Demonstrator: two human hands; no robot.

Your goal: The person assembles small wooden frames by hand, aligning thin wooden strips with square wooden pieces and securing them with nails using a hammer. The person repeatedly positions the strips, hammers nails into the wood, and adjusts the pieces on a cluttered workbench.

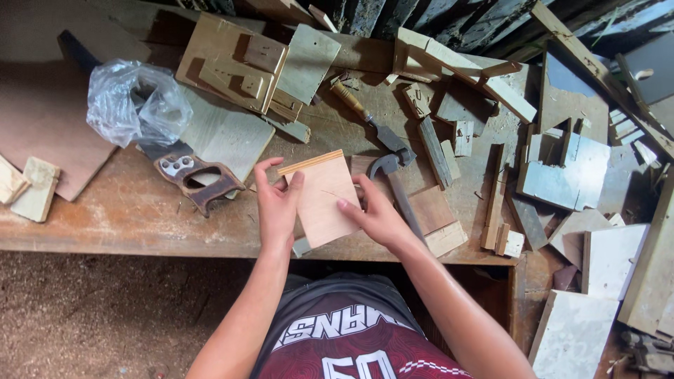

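Both of my hands hold a small square plywood piece [324,198] above the front edge of a worn wooden workbench [126,217]. My left hand [277,203] grips its left side, thumb on top and fingers curled over the upper left corner. My right hand [375,214] pinches the right edge. The piece is reddish brown with a pale layered edge along its top. A claw hammer [394,184] lies on the bench just right of the piece, and a chisel [368,121] lies beyond it.
A hand saw [193,179] with a dark wooden handle lies left of my hands, its blade under a crumpled clear plastic bag [133,105]. Wood offcuts and boards [463,133] crowd the back and right of the bench. Pale blocks [28,186] sit at the far left.
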